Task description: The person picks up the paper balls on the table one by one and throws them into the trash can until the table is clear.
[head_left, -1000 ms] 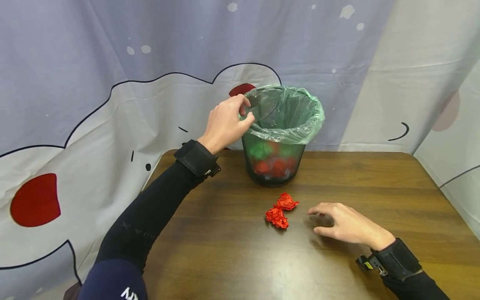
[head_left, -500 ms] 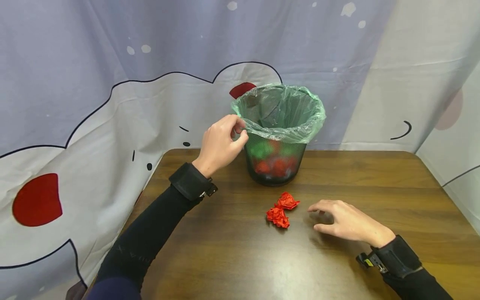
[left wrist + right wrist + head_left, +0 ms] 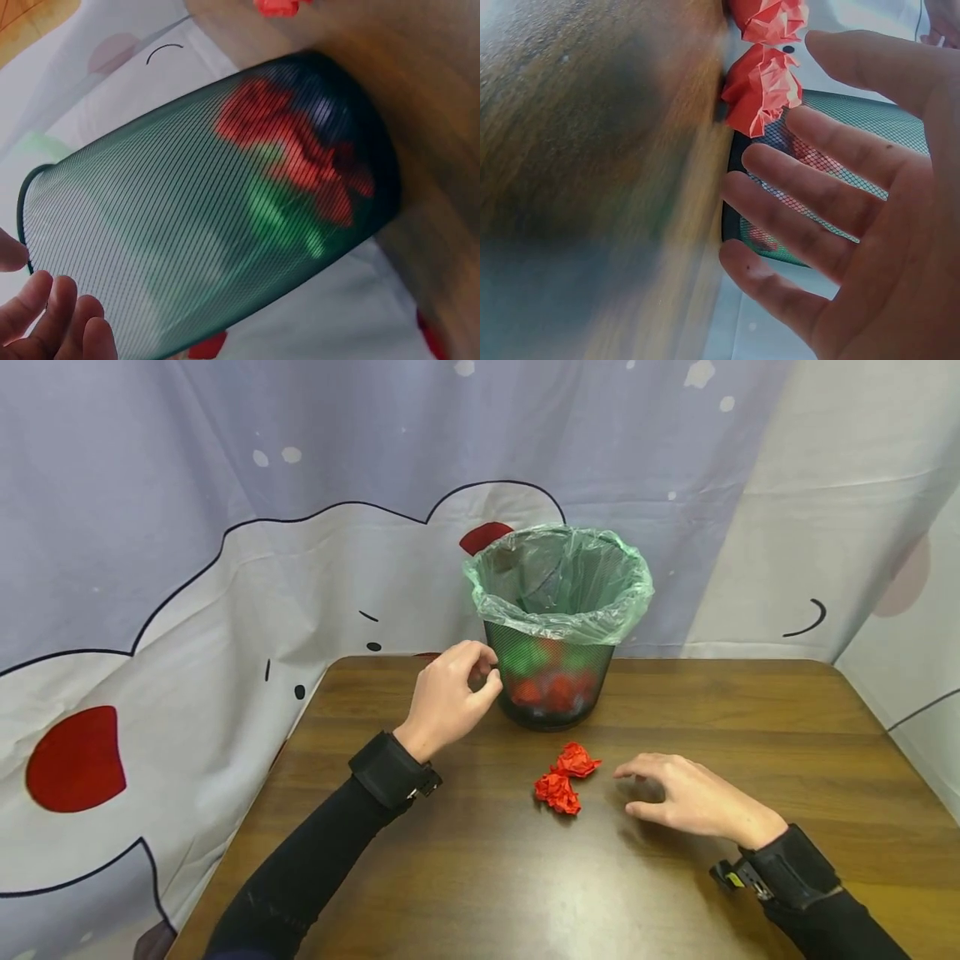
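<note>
Two crumpled red paper balls [image 3: 557, 792] lie side by side on the wooden table [image 3: 465, 877], in front of a black mesh wastebasket [image 3: 551, 681] lined with a green plastic bag [image 3: 562, 625]. Through the mesh, red and green crumpled pieces [image 3: 300, 157] show near the bottom. My left hand [image 3: 453, 697], empty with loosely bent fingers, is at the basket's left side. My right hand [image 3: 693, 797] hovers low over the table, right of the paper balls, fingers spread toward them and holding nothing. In the right wrist view the paper balls [image 3: 761, 86] appear just beyond its fingertips.
A patterned curtain [image 3: 337, 577] hangs behind the table and along its left and right sides. The basket stands near the table's back edge. Each wrist wears a black strap [image 3: 793, 868] with a small camera.
My left hand has come down from the bag's rim to beside the basket's lower wall. The right hand and the two paper balls have stayed in place.
</note>
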`<state>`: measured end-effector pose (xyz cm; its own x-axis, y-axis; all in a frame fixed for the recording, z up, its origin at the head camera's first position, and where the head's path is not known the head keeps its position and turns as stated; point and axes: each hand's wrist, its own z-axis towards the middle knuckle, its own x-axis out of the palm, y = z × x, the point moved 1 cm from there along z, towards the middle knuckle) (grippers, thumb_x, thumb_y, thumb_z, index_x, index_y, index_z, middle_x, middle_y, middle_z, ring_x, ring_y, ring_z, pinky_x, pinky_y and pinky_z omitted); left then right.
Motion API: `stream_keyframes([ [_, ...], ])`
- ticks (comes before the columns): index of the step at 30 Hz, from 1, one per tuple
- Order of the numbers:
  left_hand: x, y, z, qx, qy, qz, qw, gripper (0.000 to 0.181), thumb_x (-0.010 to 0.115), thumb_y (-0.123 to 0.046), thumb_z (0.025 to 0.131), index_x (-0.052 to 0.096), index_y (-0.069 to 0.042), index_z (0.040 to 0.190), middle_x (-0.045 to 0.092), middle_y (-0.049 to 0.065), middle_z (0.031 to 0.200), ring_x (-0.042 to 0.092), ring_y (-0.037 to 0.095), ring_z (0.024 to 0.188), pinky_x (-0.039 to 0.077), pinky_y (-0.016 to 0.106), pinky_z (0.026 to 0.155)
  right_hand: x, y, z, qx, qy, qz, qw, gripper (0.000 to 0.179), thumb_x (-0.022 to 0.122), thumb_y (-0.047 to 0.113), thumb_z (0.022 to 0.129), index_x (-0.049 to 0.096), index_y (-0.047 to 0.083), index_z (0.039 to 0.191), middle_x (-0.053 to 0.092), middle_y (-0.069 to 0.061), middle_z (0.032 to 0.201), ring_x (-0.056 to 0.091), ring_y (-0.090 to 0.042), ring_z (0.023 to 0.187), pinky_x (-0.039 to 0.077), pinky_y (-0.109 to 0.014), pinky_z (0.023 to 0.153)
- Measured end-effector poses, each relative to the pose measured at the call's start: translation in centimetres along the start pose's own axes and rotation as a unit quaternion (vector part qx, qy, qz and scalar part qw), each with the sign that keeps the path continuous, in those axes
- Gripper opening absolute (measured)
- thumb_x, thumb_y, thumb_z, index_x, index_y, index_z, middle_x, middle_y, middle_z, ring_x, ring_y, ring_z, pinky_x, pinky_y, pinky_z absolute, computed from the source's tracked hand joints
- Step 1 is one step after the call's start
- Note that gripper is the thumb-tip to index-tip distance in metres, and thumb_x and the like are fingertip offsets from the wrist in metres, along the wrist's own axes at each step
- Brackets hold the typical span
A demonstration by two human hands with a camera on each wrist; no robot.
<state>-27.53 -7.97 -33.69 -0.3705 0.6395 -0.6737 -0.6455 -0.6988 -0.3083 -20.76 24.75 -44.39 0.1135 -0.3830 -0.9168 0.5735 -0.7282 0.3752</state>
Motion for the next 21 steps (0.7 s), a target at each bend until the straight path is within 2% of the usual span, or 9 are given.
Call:
stream_keyframes([
  [5, 1.0, 0.0, -1.6, -0.009, 0.017, -0.009, 0.9998, 0.011, 0.053, -0.025, 0.083, 0.058, -0.020, 0.090, 0.055, -0.007, 0.082, 0.054, 0.009, 0.076, 0.043, 0.025, 0.065, 0.1, 0.1, 0.5, -0.011, -0.014, -0.012, 0.9998, 0.042, 0.071, 0.040, 0.077, 0.060, 0.028, 0.116, 0.058, 0.015, 0.113, 0.053, -0.007, 0.108, 0.045, -0.035, 0.087],
  [9, 1.8, -0.1, -2.6, -0.011, 0.026, -0.015, 0.9995, 0.009, 0.054, -0.024, 0.083, 0.058, -0.020, 0.090, 0.056, -0.006, 0.082, 0.057, 0.012, 0.077, 0.044, 0.025, 0.065, 0.1, 0.1, 0.9, -0.019, -0.023, -0.017, 0.9994, 0.041, 0.071, 0.039, 0.077, 0.059, 0.031, 0.115, 0.055, 0.016, 0.114, 0.050, -0.007, 0.111, 0.044, -0.036, 0.090],
  [12, 2.1, -0.1, -3.1, -0.014, 0.030, -0.016, 0.9993, 0.009, 0.054, -0.024, 0.083, 0.059, -0.020, 0.089, 0.057, -0.006, 0.082, 0.056, 0.011, 0.076, 0.043, 0.025, 0.064, 0.1, 0.1, 1.1, -0.024, -0.027, -0.020, 0.9991, 0.042, 0.071, 0.038, 0.077, 0.057, 0.033, 0.116, 0.053, 0.016, 0.117, 0.048, -0.007, 0.112, 0.043, -0.036, 0.090],
  [18, 2.6, -0.1, -4.0, -0.014, 0.046, -0.015, 0.9987, 0.012, 0.054, -0.024, 0.082, 0.061, -0.018, 0.090, 0.057, -0.007, 0.080, 0.055, 0.008, 0.075, 0.042, 0.023, 0.062, 0.1, 0.2, 2.2, -0.037, -0.035, -0.028, 0.9983, 0.050, 0.071, 0.036, 0.077, 0.056, 0.025, 0.124, 0.050, 0.011, 0.123, 0.046, -0.011, 0.114, 0.042, -0.038, 0.092],
  [21, 2.7, 0.0, -4.2, -0.017, 0.046, -0.014, 0.9987, 0.012, 0.055, -0.024, 0.082, 0.062, -0.018, 0.090, 0.057, -0.008, 0.080, 0.056, 0.009, 0.075, 0.042, 0.023, 0.062, 0.2, 0.4, 3.0, -0.040, -0.033, -0.033, 0.9981, 0.057, 0.071, 0.037, 0.077, 0.052, 0.025, 0.129, 0.048, 0.009, 0.128, 0.044, -0.012, 0.118, 0.041, -0.040, 0.093],
])
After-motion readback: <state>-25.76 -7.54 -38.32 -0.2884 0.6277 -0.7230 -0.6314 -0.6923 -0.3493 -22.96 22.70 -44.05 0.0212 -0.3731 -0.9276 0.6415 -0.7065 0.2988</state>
